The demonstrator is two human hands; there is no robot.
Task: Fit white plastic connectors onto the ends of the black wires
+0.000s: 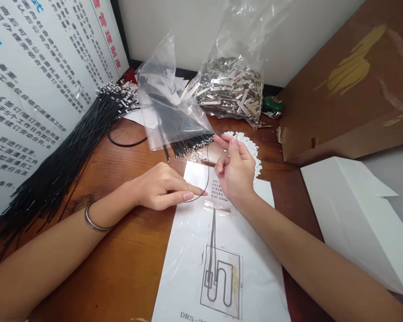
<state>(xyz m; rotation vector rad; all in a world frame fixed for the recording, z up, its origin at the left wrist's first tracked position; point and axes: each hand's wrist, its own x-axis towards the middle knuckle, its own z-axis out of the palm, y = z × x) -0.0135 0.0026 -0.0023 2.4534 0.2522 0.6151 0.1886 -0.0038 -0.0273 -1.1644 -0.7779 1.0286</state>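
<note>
My left hand (163,188) is over the upper left edge of a printed sheet (181,268), index finger stretched out and thumb close below it. A thin black wire (208,172) is caught at these fingers. From there it curves up toward the black wire bundle (191,145), whose metal-tipped ends stick out of a clear plastic bag (151,129). My right hand (237,167) is raised beside the wire, thumb pressed to its fingers and the other fingers curled. Its fingertips are by the bundle's ends; anything pinched there is too small to make out. White connector pieces (255,150) lie behind it.
A large bundle of black wires with white ends (70,134) lies at left against a printed board (53,58). Behind stands a clear bag of metal strips (231,89). A brown box (349,85) and a white box (356,214) bound the right side.
</note>
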